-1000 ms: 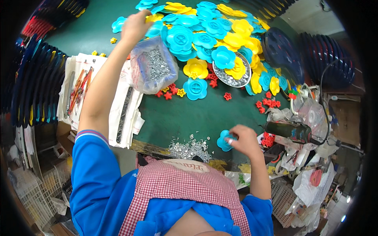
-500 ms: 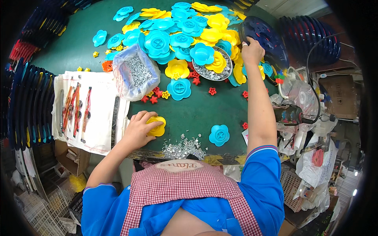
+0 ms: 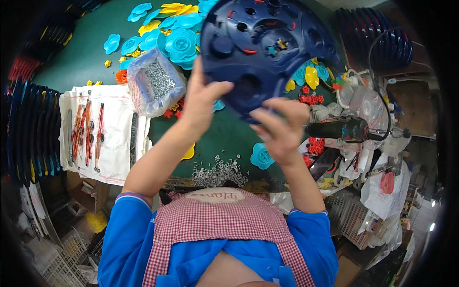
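A large dark blue plastic panel (image 3: pixel 260 62) with round holes and red arc-shaped pieces is tilted above the table's far half. At its left edge my left hand (image 3: pixel 203 98) grips it, thumb across the face. My right hand (image 3: pixel 284 126), blurred by motion, has its fingers curled at the panel's lower edge. Small teal and yellow star pieces (image 3: pixel 277 47) show in one opening. Partly behind my left forearm lies a yellow flower-shaped piece (image 3: pixel 190 152). A light blue flower-shaped piece (image 3: pixel 262 156) lies below my right hand. The panel hides much of the flower pile (image 3: pixel 181 45).
Loose screws and washers (image 3: pixel 220 172) lie by the near edge. A plastic-lined box of screws (image 3: pixel 158 79) stands left, beside red-wired parts on white sheets (image 3: pixel 112 138). At right are a power screwdriver (image 3: pixel 337 129) and small red pieces (image 3: pixel 313 98). Dark panels (image 3: pixel 36 131) line the left.
The dark blue panel has come from the far right toward the middle and been raised. My left hand has let go of the yellow flower piece and moved up to the panel.
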Motion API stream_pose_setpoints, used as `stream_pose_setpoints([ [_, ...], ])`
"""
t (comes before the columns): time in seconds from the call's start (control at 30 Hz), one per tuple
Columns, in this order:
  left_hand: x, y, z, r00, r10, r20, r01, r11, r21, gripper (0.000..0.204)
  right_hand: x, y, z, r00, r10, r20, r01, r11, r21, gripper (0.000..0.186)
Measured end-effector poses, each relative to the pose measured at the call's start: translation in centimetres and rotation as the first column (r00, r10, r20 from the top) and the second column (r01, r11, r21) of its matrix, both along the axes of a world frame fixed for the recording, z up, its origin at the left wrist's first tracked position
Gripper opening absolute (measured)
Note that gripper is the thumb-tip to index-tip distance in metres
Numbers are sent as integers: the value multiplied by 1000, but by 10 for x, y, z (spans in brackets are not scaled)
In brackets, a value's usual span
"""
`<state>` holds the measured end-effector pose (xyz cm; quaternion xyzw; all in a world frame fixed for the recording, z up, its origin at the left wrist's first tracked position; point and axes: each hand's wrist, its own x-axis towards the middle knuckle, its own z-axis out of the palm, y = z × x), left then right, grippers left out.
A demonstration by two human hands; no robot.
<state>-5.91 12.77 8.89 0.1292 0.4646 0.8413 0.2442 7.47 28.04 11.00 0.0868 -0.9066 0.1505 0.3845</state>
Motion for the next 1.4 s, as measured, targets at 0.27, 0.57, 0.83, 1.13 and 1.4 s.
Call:
stream_pose_setpoints([
  [0.27,-49,-126,-14,913,-145,381,182,981,-64,47,55,28,-26,979,188,73,101,-146,-984,65],
  [0.57,16,-147,-33,980,0,-199,-113,823,-557,72,118,21,-59,934,291,206,239,-83,-967,80],
  [0.83,32,-137,-55,902,-80,-425,-285,628,-724,61,114,12,-90,828,123,547,500,281,-819,58],
  [1.13,35,-135,-59,885,-93,-457,-305,624,-719,62,117,18,-95,810,122,574,507,346,-789,58],
  [1.4,42,-138,-64,909,-108,-402,-255,618,-744,61,126,14,-97,773,71,630,566,371,-736,56],
])
